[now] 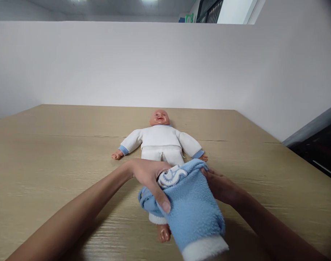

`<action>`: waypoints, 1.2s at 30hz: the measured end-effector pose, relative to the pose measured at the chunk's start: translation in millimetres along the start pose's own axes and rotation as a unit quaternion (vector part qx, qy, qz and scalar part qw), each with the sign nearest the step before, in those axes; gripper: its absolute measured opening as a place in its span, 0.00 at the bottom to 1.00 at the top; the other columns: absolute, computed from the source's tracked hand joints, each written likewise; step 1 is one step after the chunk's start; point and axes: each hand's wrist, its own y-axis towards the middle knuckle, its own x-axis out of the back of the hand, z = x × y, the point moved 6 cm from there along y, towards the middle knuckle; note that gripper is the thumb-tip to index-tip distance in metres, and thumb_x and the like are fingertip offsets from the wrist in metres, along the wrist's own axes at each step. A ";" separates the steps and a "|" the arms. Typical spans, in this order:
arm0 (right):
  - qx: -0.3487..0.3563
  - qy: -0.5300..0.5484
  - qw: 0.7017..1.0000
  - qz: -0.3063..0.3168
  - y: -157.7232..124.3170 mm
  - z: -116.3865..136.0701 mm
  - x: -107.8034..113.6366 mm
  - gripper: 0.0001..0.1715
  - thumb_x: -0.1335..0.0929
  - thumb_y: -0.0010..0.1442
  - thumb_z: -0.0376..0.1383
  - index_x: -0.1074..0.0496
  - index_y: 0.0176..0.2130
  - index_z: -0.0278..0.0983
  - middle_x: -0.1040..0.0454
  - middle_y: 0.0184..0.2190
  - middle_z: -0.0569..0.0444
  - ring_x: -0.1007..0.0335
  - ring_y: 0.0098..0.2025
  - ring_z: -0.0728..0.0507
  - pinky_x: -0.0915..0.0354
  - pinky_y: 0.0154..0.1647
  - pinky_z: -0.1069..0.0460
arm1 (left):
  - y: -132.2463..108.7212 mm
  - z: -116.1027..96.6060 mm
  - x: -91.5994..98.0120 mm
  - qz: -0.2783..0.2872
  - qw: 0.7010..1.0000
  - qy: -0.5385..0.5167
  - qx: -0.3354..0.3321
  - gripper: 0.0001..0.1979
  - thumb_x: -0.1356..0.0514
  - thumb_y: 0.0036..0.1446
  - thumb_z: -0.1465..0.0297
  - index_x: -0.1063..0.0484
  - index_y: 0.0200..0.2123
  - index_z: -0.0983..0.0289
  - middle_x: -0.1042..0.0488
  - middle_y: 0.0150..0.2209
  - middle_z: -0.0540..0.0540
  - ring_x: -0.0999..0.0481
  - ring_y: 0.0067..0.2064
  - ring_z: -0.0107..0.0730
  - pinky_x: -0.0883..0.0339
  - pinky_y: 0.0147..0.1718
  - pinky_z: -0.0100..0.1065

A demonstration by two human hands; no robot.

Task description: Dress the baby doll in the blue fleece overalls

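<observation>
At lower centre, the left hand and right hand grip blue trousers over a doll's legs. Mid-frame, the doll lies face up on a table.

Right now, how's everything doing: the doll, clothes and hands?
Doll: lying on its back, arms spread.
White top: on the doll.
Blue garment: held over the legs, partly bunched.
Doll's foot: bare, below a white cuff.
Left hand: gripping the garment.
Right hand: gripping the garment.

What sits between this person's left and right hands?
The fuzzy blue garment lies between the left hand and the right hand, both touching it; the head view shows this.
</observation>
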 end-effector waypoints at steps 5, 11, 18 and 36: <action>-0.051 -0.079 0.992 0.082 -8.0 3.0 -17.8 0.32 0.23 0.61 0.59 0.19 0.53 0.39 0.18 0.44 0.52 0.22 0.43 0.46 0.28 0.45 0.53 | -0.5 0.8 10.9 -0.062 0.997 0.017 -0.045 0.18 0.25 0.58 0.60 0.17 0.46 0.64 0.14 0.47 0.55 0.16 0.49 0.39 0.23 0.55 0.35; -0.026 -0.073 0.979 0.187 -15.7 6.0 -30.8 0.49 0.16 0.49 0.56 0.23 0.61 0.37 0.16 0.46 0.48 0.19 0.50 0.39 0.26 0.50 0.50 | -2.4 3.9 15.4 -0.084 0.996 -0.006 -0.040 0.16 0.26 0.59 0.61 0.18 0.46 0.62 0.15 0.45 0.51 0.17 0.48 0.36 0.23 0.53 0.33; 0.000 0.039 0.999 0.014 0.8 2.6 -18.1 0.23 0.19 0.57 0.54 0.20 0.36 0.40 0.24 0.25 0.60 0.28 0.28 0.50 0.30 0.35 0.57 | -0.9 7.4 9.0 -0.072 0.997 -0.024 0.010 0.27 0.20 0.48 0.61 0.17 0.49 0.66 0.14 0.48 0.57 0.16 0.51 0.48 0.22 0.56 0.41; 0.108 -0.096 0.983 -0.110 7.7 24.3 -31.8 0.21 0.23 0.61 0.45 0.19 0.52 0.39 0.15 0.50 0.50 0.20 0.54 0.36 0.30 0.63 0.43 | -0.5 6.2 15.0 -0.155 0.988 -0.016 -0.021 0.22 0.22 0.46 0.60 0.20 0.42 0.64 0.18 0.38 0.52 0.19 0.43 0.42 0.24 0.48 0.38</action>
